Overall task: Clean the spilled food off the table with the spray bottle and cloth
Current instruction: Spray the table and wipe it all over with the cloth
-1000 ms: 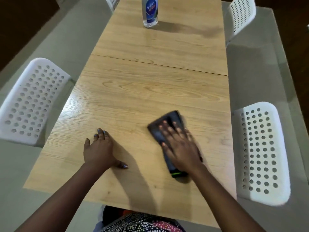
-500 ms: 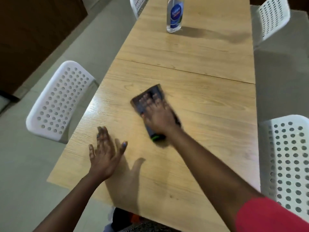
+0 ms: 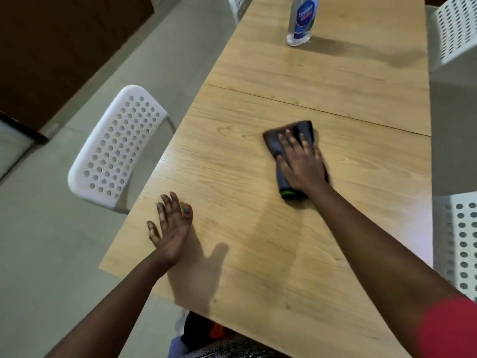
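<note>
- Right hand (image 3: 302,164), fingers flat, is pressing dark folded cloth (image 3: 290,140) onto light wooden table (image 3: 232,161), mid-table.
- Left hand (image 3: 171,223) is hovering open, empty.
- Clear blue-labelled spray bottle (image 3: 302,20) is standing far end.
- Risk: flat palm slipping off cloth, smearing residue.

Dark folded cloth (image 3: 277,146) flat mid-table (image 3: 232,177); clear spray bottle (image 3: 302,21) upright far.

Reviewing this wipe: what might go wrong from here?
1. The right hand presses the dark cloth with flat fingers rather than gripping it, so the cloth may slip or bunch under a fast stroke.
2. The spray bottle stands upright at the far end of the table; a long forward stroke could knock it over.
3. The left hand sits near the table's left edge, so leaning on it might let it slide off.
</note>
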